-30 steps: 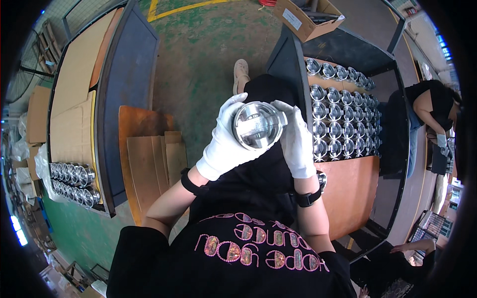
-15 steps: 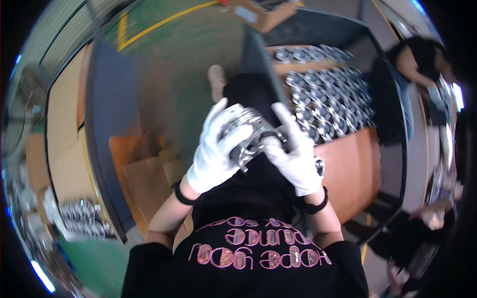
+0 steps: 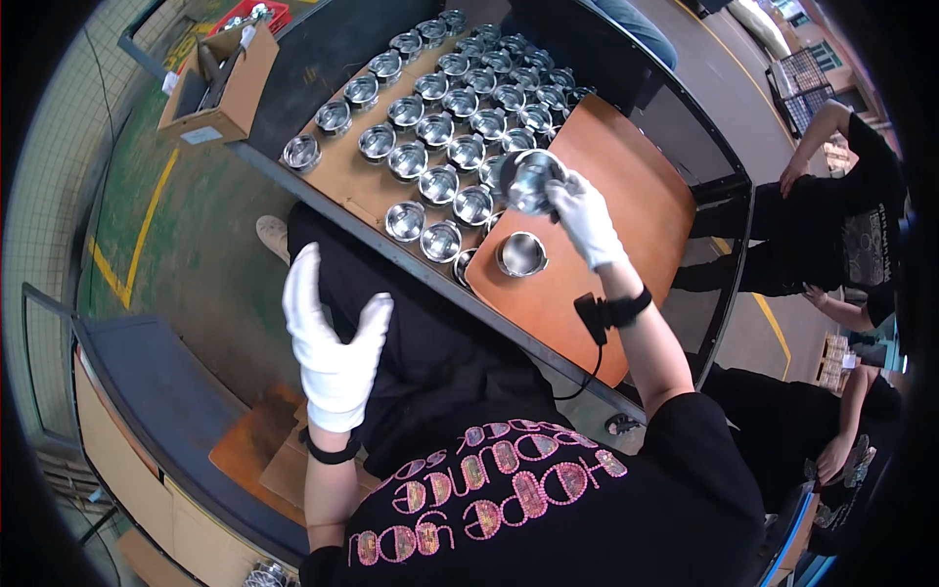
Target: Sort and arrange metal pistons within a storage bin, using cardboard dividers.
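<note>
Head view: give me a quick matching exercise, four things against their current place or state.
1. White-gloved left hand
2. White-gloved right hand
3. Open brown cardboard box
4. Lone silver cup-shaped metal part

A. On the orange-brown flat board
B. In the picture's upper left
C. Open, holding nothing
D. Has a silver round metal part in its grip

Pairs: 1-C, 2-D, 3-B, 4-A

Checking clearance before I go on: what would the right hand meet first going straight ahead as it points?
Beyond the metal part it holds, the right hand would likely meet the rows of metal parts, though depth is unclear.
</note>
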The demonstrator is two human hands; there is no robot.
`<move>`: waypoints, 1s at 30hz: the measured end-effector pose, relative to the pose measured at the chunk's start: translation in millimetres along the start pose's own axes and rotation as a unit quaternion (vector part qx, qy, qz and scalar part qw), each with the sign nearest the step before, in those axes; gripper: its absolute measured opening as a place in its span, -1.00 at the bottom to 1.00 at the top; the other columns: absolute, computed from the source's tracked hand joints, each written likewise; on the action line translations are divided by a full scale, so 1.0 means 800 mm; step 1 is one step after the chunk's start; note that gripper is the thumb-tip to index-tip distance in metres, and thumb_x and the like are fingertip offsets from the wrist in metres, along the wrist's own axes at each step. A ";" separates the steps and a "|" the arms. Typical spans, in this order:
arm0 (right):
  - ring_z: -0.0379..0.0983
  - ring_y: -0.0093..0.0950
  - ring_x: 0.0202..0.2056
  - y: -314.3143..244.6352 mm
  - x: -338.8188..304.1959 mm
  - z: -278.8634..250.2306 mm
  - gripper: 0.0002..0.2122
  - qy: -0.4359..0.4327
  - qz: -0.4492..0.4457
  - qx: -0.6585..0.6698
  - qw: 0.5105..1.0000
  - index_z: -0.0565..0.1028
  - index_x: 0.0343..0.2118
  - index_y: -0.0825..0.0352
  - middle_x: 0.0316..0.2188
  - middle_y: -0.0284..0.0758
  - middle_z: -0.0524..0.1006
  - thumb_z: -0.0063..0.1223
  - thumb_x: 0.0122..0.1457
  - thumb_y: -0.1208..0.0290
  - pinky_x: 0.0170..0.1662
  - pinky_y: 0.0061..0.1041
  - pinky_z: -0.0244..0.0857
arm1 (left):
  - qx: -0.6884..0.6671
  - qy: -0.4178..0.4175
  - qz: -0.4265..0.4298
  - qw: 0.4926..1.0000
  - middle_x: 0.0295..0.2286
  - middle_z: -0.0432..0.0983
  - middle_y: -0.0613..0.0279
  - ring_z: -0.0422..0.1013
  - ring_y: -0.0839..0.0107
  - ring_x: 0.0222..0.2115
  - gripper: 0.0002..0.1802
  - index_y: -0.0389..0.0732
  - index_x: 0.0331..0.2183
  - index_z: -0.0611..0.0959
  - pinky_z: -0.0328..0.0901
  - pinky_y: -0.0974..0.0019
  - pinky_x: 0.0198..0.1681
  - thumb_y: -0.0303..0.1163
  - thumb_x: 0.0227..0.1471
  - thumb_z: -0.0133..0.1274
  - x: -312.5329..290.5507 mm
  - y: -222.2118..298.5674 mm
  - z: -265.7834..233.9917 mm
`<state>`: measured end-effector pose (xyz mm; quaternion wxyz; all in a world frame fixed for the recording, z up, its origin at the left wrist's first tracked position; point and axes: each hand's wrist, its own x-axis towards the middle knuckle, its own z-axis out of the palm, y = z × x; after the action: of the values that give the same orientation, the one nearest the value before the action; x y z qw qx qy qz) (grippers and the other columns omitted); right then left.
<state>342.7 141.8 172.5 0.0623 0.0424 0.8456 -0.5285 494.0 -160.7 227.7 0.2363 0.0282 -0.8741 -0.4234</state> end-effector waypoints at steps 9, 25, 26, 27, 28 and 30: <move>0.28 -0.51 -0.76 0.209 0.039 -0.022 -0.83 0.029 0.259 0.065 0.963 0.46 -0.54 0.35 -0.74 -0.29 0.41 -0.21 0.07 0.48 -0.73 -0.54 0.13 | -0.026 0.053 -0.198 0.978 0.08 0.22 0.07 0.19 0.22 0.11 -0.41 -0.26 0.09 0.35 0.10 0.13 0.21 -0.57 0.01 0.11 -0.044 -0.063 -0.046; 0.47 -0.07 -0.23 -0.078 0.008 0.014 -0.70 -0.124 -0.021 -0.242 0.962 0.50 -0.16 0.30 -0.28 -0.07 0.55 -0.14 0.18 0.24 -0.14 -0.24 0.36 | 0.146 0.001 -0.292 0.945 0.05 0.29 0.08 0.27 0.16 0.05 -0.55 -0.24 -0.01 0.46 0.19 0.13 0.09 -0.37 0.05 0.11 -0.111 -0.109 -0.096; 0.48 -0.10 -0.24 -0.104 0.010 0.038 -0.71 -0.153 -0.065 -0.258 0.952 0.51 -0.18 0.31 -0.29 -0.07 0.55 -0.14 0.17 0.25 -0.15 -0.26 0.36 | 0.152 -0.011 -0.291 0.945 0.04 0.30 0.06 0.27 0.13 0.05 -0.56 -0.24 -0.03 0.47 0.19 0.12 0.10 -0.36 0.05 0.12 -0.125 -0.117 -0.099; 0.48 -0.12 -0.24 -0.122 0.014 0.063 -0.72 -0.182 -0.110 -0.275 0.937 0.51 -0.20 0.32 -0.30 -0.07 0.55 -0.14 0.17 0.27 -0.16 -0.27 0.36 | 0.168 -0.035 -0.299 0.939 0.03 0.30 0.06 0.27 0.12 0.05 -0.57 -0.24 -0.04 0.47 0.20 0.11 0.10 -0.35 0.04 0.13 -0.130 -0.112 -0.098; 0.51 -0.16 -0.32 -0.099 0.028 0.091 -0.73 -0.182 -0.204 -0.273 0.922 0.53 -0.25 0.33 -0.37 -0.07 0.56 -0.13 0.14 0.28 -0.22 -0.28 0.38 | 0.183 -0.060 -0.305 0.933 0.03 0.31 0.05 0.27 0.11 0.05 -0.57 -0.24 -0.05 0.48 0.20 0.11 0.10 -0.34 0.04 0.14 -0.132 -0.106 -0.095; 0.52 -0.21 -0.44 -0.063 0.064 0.160 -0.75 -0.311 -0.178 -0.325 0.875 0.55 -0.24 0.33 -0.47 -0.12 0.56 -0.06 0.12 0.31 -0.33 -0.31 0.38 | 0.197 -0.074 -0.291 0.933 0.02 0.32 0.03 0.27 0.09 0.04 -0.56 -0.23 -0.06 0.49 0.20 0.11 0.11 -0.32 0.02 0.17 -0.158 -0.120 -0.095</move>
<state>292.5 5.3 154.2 0.2378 -0.2979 0.8999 -0.2120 624.7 -246.1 146.5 0.0266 0.2960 -0.9084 -0.2941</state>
